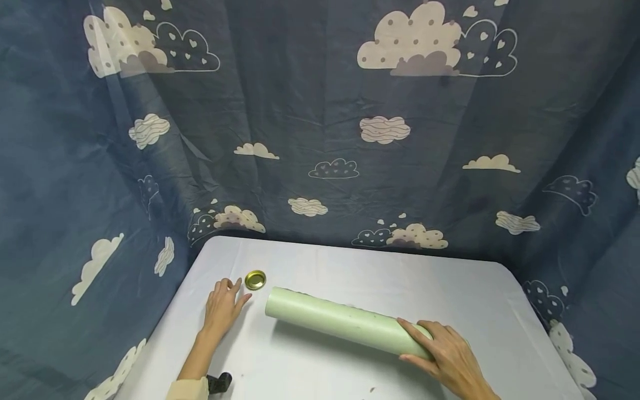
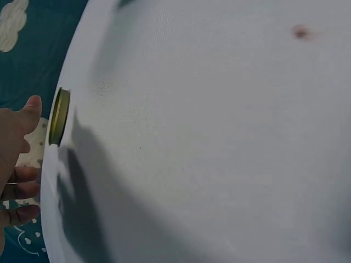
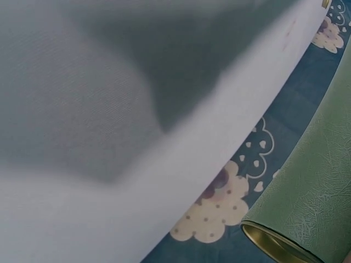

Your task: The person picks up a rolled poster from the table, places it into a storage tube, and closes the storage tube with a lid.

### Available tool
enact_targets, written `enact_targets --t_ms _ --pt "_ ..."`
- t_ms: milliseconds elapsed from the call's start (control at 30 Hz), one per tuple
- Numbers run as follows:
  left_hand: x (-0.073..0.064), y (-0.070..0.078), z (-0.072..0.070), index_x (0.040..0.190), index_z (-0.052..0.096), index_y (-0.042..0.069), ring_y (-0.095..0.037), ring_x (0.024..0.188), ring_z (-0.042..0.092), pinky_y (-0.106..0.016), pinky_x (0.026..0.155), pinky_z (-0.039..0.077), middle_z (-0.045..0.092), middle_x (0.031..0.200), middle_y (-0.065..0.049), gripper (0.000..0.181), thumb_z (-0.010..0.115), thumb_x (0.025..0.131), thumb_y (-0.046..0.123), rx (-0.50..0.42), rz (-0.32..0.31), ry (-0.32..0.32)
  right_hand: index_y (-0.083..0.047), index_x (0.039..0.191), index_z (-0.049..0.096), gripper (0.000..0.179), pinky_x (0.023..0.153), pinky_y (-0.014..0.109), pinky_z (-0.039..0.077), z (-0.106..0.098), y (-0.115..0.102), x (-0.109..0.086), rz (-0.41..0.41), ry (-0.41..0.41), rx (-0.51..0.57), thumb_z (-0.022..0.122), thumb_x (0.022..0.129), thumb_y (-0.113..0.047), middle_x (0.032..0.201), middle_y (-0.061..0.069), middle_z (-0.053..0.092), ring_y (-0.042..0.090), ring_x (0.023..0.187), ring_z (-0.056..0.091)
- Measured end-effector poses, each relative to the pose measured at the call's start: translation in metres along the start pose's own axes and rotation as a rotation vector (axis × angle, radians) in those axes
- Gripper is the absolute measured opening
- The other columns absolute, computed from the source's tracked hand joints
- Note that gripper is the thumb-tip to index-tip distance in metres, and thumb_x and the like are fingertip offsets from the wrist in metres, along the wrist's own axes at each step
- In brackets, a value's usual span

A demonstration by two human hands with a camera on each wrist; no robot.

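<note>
Lying on its side across the white desk (image 1: 350,266), the pale green tube (image 1: 345,322) runs from about ten o'clock down to four o'clock, with its far end open: the right wrist view shows a gold-lined rim (image 3: 274,246) with nothing closing it. The gold lid (image 1: 255,280) sits flat on the desk, apart from the tube and just beyond that open end, toward eleven o'clock. The right hand (image 1: 447,355) grips the tube's near end, fingers curled over the top of it, pinning it to the desk. The left hand (image 1: 222,308) lies on the desk with fingers straight and relaxed, holding nothing; its fingertips (image 2: 33,107) are just beside the lid, and whether they touch it cannot be told. Judging from this, the tube is steadied and the lid is within reach but not picked up; taking hold of the lid and bringing it to the open end both appear undone.
</note>
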State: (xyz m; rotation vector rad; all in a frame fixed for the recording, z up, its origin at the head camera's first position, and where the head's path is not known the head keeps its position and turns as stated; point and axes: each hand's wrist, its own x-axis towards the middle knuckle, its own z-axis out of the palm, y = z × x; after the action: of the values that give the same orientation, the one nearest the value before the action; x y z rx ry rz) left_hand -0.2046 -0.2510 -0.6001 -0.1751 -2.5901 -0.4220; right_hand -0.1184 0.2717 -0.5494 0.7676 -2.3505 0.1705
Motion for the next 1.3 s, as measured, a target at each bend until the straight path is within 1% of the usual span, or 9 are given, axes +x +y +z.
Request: enact_targets --t_ms 133,300,467,700,800,900,1000,1100,1300 --pt "0.009 -0.002 0.01 0.125 0.069 -0.008 -0.033 0.084 0.052 -0.041 0.062 0.042 0.057 0.096 -0.023 0.063 0.086 0.082 0.034 0.052 0.012 -0.026 -0.034 0.141 0.065 0.069 0.06 0.038 0.053 0.0 0.0 0.0 0.002 0.0 0.0 0.051 0.091 -0.08 0.097 0.005 0.071 0.019 0.07 0.064" --pt "0.017 -0.005 0.016 0.132 0.063 -0.011 -0.033 0.084 0.051 -0.041 0.063 0.042 0.055 0.096 -0.024 0.074 0.084 0.084 0.041 0.039 -0.054 -0.129 -0.034 0.14 0.065 0.07 0.059 0.037 0.053 -0.001 0.0 -0.001 0.008 -0.003 -0.008 0.049 0.091 -0.08 0.097 0.005 0.071 0.019 0.07 0.064" --pt "0.024 -0.007 0.024 0.138 0.059 -0.009 -0.035 0.089 0.054 -0.044 0.066 0.046 0.055 0.101 -0.024 0.077 0.08 0.088 0.045 0.038 -0.107 -0.228 -0.034 0.14 0.065 0.07 0.06 0.038 0.053 -0.001 0.0 -0.002 0.016 -0.004 -0.009 0.048 0.091 -0.08 0.097 0.005 0.071 0.02 0.071 0.065" --pt "0.035 -0.002 0.033 0.14 0.055 -0.012 -0.036 0.089 0.056 -0.046 0.068 0.049 0.055 0.104 -0.026 0.083 0.079 0.088 0.048 0.03 -0.117 -0.242 -0.034 0.14 0.065 0.069 0.06 0.038 0.053 -0.001 0.0 -0.002 0.013 0.006 -0.001 0.052 0.091 -0.079 0.098 0.005 0.07 0.02 0.072 0.064" --pt "0.039 0.001 0.034 0.136 0.058 -0.011 -0.036 0.088 0.056 -0.047 0.069 0.049 0.055 0.103 -0.025 0.078 0.079 0.089 0.047 0.027 -0.127 -0.248 -0.034 0.139 0.066 0.068 0.059 0.038 0.053 0.0 0.0 -0.002 0.011 0.016 -0.003 0.05 0.092 -0.079 0.097 0.004 0.07 0.02 0.07 0.063" --pt "0.041 0.002 0.032 0.131 0.06 -0.011 -0.035 0.087 0.055 -0.048 0.071 0.05 0.054 0.101 -0.024 0.072 0.079 0.089 0.044 -0.003 -0.161 -0.263 -0.034 0.139 0.067 0.068 0.058 0.038 0.053 0.001 0.0 -0.003 0.011 0.023 -0.008 0.046 0.093 -0.079 0.096 0.005 0.069 0.02 0.07 0.063" --pt "0.04 0.003 0.029 0.132 0.06 -0.01 -0.032 0.086 0.053 -0.049 0.073 0.049 0.052 0.102 -0.022 0.069 0.079 0.09 0.041 -0.067 -0.217 -0.284 -0.034 0.139 0.066 0.068 0.058 0.038 0.052 0.001 0.001 -0.004 0.017 0.023 -0.011 0.045 0.094 -0.08 0.096 0.005 0.07 0.02 0.07 0.063" --pt "0.038 0.006 0.026 0.135 0.059 -0.007 -0.028 0.086 0.052 -0.046 0.075 0.048 0.052 0.102 -0.019 0.067 0.076 0.093 0.042 -0.184 -0.289 -0.297 -0.033 0.14 0.066 0.069 0.058 0.038 0.052 0.001 0.003 -0.005 0.025 0.025 -0.013 0.044 0.094 -0.08 0.096 0.006 0.07 0.02 0.069 0.063" --pt "0.035 0.017 0.014 0.143 0.056 -0.001 -0.018 0.088 0.052 -0.032 0.077 0.044 0.052 0.103 -0.011 0.061 0.066 0.1 0.041 -0.555 -0.396 -0.32 -0.033 0.14 0.065 0.071 0.059 0.039 0.054 0.002 0.005 -0.007 0.042 0.016 -0.021 0.041 0.094 -0.08 0.096 0.007 0.071 0.021 0.071 0.065"
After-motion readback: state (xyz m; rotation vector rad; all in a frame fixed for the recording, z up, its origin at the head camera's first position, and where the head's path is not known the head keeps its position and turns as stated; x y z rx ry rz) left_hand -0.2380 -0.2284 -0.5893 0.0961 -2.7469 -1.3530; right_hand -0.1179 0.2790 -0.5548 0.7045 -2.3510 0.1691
